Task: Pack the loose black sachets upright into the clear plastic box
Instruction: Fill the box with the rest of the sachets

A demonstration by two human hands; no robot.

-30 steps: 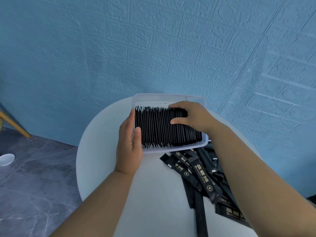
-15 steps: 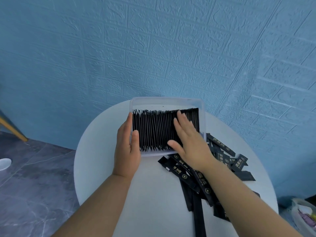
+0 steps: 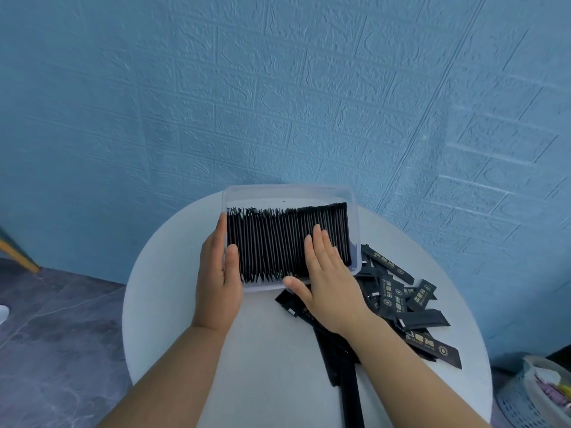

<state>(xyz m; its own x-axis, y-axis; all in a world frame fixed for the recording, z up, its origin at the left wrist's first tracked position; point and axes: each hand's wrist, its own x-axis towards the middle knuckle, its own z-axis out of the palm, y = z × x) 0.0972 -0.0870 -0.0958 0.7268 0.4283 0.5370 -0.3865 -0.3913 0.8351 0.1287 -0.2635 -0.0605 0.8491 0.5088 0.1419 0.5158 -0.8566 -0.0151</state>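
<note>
Black sachets (image 3: 272,242) stand upright in one packed row inside the clear plastic box (image 3: 287,191), directly between the two grips in the head view. Left grip (image 3: 216,273): flat against the outside of the box's left wall, fingers straight, thumb laid over the rim on the leftmost sachets; nothing is enclosed. Right grip (image 3: 327,282): wide and flat, straight fingers resting on the sachet tops in the right part of the row, thumb spread toward the left grip along the box's near wall. Loose sachets (image 3: 417,304) lie flat in an overlapping pile under and to the right of the right grip's wrist, just beside the box. Box and pile sit on a round white worktop (image 3: 185,335). Ahead of both grips stands a blue embossed wall (image 3: 278,88).
</note>
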